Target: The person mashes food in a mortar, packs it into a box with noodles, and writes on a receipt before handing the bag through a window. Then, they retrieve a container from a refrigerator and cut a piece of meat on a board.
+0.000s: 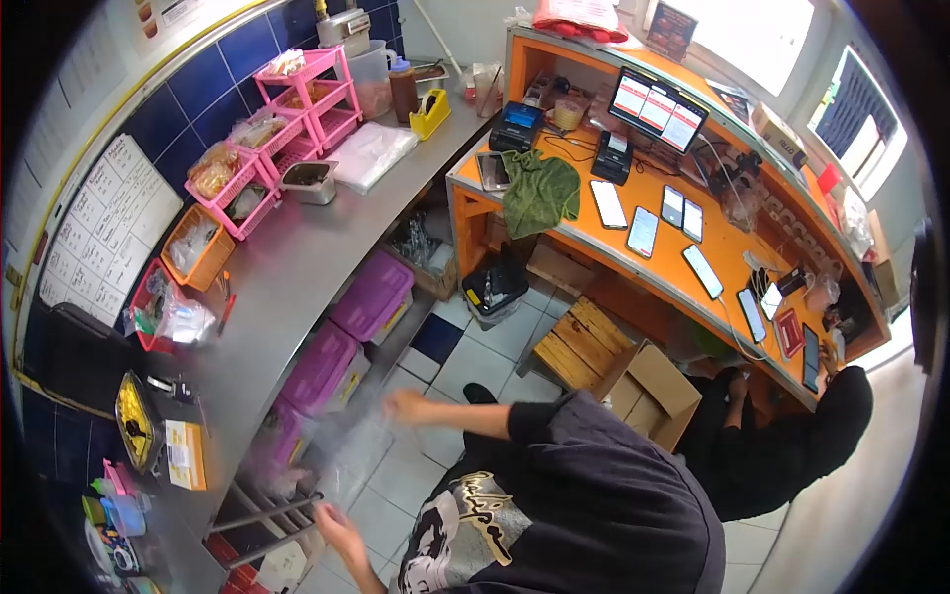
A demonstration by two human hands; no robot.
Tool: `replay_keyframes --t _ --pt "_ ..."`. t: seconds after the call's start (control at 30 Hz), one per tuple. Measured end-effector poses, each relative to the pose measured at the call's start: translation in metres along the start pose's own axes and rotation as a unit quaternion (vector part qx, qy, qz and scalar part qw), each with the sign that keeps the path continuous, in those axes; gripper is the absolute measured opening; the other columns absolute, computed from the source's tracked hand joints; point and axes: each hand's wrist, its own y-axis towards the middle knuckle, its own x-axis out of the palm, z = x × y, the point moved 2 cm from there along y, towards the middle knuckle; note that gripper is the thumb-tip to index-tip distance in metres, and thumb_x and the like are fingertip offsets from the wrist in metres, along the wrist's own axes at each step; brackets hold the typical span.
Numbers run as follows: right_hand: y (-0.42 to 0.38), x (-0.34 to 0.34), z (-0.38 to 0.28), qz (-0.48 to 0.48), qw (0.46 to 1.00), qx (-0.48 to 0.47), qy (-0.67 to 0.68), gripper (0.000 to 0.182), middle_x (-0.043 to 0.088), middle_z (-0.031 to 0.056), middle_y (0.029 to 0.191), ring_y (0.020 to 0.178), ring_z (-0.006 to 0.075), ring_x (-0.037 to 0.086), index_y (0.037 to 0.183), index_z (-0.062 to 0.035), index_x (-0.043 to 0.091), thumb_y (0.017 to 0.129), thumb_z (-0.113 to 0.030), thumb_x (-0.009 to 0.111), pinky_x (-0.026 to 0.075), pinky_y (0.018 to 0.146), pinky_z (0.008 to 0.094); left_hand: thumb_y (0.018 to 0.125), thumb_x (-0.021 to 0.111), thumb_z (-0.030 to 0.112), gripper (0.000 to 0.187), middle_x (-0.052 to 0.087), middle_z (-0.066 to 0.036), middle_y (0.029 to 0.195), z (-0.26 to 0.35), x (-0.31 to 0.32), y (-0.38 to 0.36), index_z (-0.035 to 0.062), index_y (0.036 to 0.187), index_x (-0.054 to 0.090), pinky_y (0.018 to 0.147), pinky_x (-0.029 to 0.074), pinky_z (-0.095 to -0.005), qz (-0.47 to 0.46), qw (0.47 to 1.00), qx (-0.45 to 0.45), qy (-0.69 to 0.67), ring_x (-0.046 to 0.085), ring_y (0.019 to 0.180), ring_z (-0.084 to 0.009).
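A clear plastic bag (346, 450), smeared by motion, hangs over the floor tiles beside the steel counter. My right hand (404, 407), the upper one in this view, is closed on its top edge. Lower down, my left hand (333, 521) is pinched at the bag's lower edge, close to the dark end of a metal rack bar (315, 498). My black T-shirt (594, 495) with a printed front fills the lower middle. Left of the bag, purple-lidded storage boxes (322, 366) stand under the counter.
The steel counter (297, 267) carries pink tiered baskets (267, 134), an orange basket (203, 247) and a metal pan (310, 182). Several phones lie on the orange desk (564, 213). A wooden stool (582, 345) and an open cardboard box (648, 391) stand near a crouching person in black (772, 455).
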Motion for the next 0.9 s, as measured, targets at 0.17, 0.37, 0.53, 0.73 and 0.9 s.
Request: replay_keyframes --t 0.17,0.37,0.53,0.73,0.9 --pt "-0.02 0.067 0.005 -0.255 0.639 0.22 0.691 0.014 0.06 0.0081 0.078 0.071 0.0229 0.063 0.091 -0.0019 0.056 0.081 -0.008 0.048 0.051 0.056 0.0377 0.08 0.054 0.0 0.021 0.057 -0.015 0.088 0.018 -0.038 -0.031 0.0032 0.101 0.051 0.079 0.045 -0.0348 -0.269 0.671 -0.413 -0.554 0.055 0.085 -0.0286" --pt "-0.051 0.065 -0.082 -0.355 0.669 0.209 0.619 0.056 0.056 0.0094 0.111 0.089 0.0167 0.06 0.13 0.0008 0.037 0.079 -0.008 0.058 0.048 0.081 0.0317 0.09 0.041 0.013 0.037 0.049 -0.013 0.111 -0.099 -0.073 -0.004 0.0002 0.125 0.037 0.091 0.039 -0.0346 0.104 -0.012 -0.018 -0.994 0.048 0.101 -0.0222" --pt "0.035 -0.021 -0.117 -0.099 0.758 0.156 0.625 0.057 0.057 -0.0005 0.083 0.074 0.012 0.057 0.131 -0.002 0.038 0.077 -0.011 0.055 0.045 0.077 0.0291 0.085 0.051 0.012 0.019 0.053 -0.004 0.1 -0.052 -0.088 0.005 0.0073 0.101 0.059 0.071 0.043 -0.0321 0.152 0.882 -0.084 -0.438 0.05 0.081 -0.0168" --pt "0.164 -0.062 -0.143 -0.178 0.981 0.055 0.043 0.045 0.06 0.0082 0.087 0.077 0.016 0.059 0.117 -0.0034 0.048 0.077 -0.015 0.065 0.046 0.065 0.0264 0.077 0.047 -0.003 0.037 0.051 -0.018 0.099 -0.026 -0.065 0.107 0.0029 0.112 0.058 0.067 0.043 -0.0341 0.051 0.963 -0.187 -0.189 0.052 0.079 -0.0257" --pt "0.29 0.008 -0.223 0.019 0.853 -0.309 -0.42 0.059 0.051 0.0205 0.112 0.106 0.0335 0.049 0.122 -0.0027 0.042 0.073 -0.021 0.069 0.04 0.09 0.0401 0.084 0.052 0.009 0.051 0.042 -0.024 0.116 -0.054 -0.021 0.191 0.0001 0.132 0.036 0.068 0.049 -0.0318 0.02 0.946 -0.204 -0.25 0.056 0.072 -0.0196"
